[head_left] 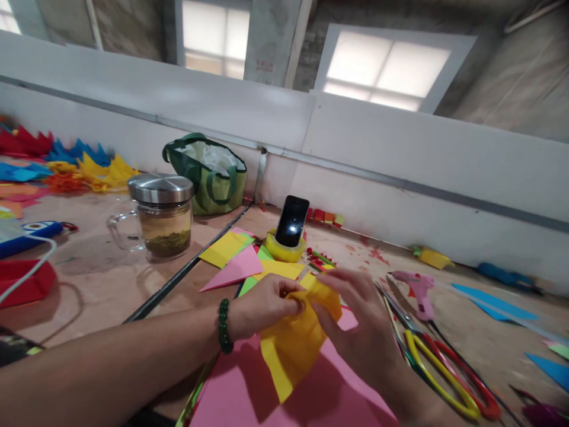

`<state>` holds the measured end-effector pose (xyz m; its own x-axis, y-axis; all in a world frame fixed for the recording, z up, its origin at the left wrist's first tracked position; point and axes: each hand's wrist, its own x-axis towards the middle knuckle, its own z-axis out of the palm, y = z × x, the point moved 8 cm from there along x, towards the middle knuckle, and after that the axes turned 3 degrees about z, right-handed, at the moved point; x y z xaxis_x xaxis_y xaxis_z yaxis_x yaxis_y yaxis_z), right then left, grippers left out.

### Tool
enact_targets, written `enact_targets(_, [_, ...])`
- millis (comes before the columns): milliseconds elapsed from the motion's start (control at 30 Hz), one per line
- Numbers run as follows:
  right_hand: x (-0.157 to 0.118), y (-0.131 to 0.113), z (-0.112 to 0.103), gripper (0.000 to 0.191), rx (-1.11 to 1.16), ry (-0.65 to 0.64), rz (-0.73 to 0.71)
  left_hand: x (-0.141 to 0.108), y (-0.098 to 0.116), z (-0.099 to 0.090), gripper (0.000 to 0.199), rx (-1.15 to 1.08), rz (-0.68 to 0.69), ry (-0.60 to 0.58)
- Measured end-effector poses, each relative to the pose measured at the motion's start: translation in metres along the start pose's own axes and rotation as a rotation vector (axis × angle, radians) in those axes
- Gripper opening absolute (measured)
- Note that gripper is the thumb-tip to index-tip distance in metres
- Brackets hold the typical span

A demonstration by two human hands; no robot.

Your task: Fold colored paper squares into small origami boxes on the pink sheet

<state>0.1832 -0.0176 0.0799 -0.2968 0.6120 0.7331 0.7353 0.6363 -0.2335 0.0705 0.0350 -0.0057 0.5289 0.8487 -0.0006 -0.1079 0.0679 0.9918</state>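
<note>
A folded yellow piece (296, 350) that looks like paper or felt is held between my two hands, above pink sheets (240, 385). My left hand (271, 305), with a green bead bracelet on the wrist, pinches its upper left edge. At its upper right, my right hand (355, 314) has thumb and fingers closed on the same piece. Part of the piece is hidden behind the right fingers. Yellow, pink and green sheets (235, 267) lie just beyond the hands.
A phone (293, 220) leans in a yellow tape roll (284, 249). Scissors (440, 373) and a pink glue gun (418, 290) lie at right. Left stand a glass tea mug (164, 228) and green bag (216, 190). Blue sheets (493, 303) lie far right.
</note>
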Motion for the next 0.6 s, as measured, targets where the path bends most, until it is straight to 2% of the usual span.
enact_targets(67, [0.001, 0.017, -0.002, 0.044, 0.099, 0.022, 0.177, -0.001, 0.000, -0.004, 0.013, 0.021, -0.006, 0.030])
enact_targets(100, [0.000, 0.027, 0.002, 0.049, 0.203, -0.011, 0.288, -0.001, 0.000, -0.005, 0.015, 0.030, -0.015, 0.035])
enact_targets(167, [-0.005, 0.042, 0.019, 0.051, 0.473, -0.130, 0.498, -0.001, 0.001, -0.004, 0.019, 0.041, -0.034, 0.027])
enact_targets(233, [-0.008, 0.049, 0.031, 0.046, 0.684, -0.200, 0.627, -0.001, 0.002, -0.004, 0.021, 0.024, -0.041, 0.042])
enact_targets(333, [-0.007, 0.058, 0.028, 0.035, 0.741, -0.116, 0.677, 0.002, 0.004, -0.006, 0.035, -0.060, 0.007, 0.104])
enact_targets(433, [-0.007, 0.065, 0.026, 0.031, 0.751, -0.071, 0.712, 0.006, 0.006, -0.012, 0.025, -0.077, 0.088, 0.153])
enact_targets(600, [-0.010, 0.070, 0.030, 0.031, 0.806, -0.073, 0.768, 0.001, 0.019, -0.017, 0.010, 0.237, 0.282, 0.214])
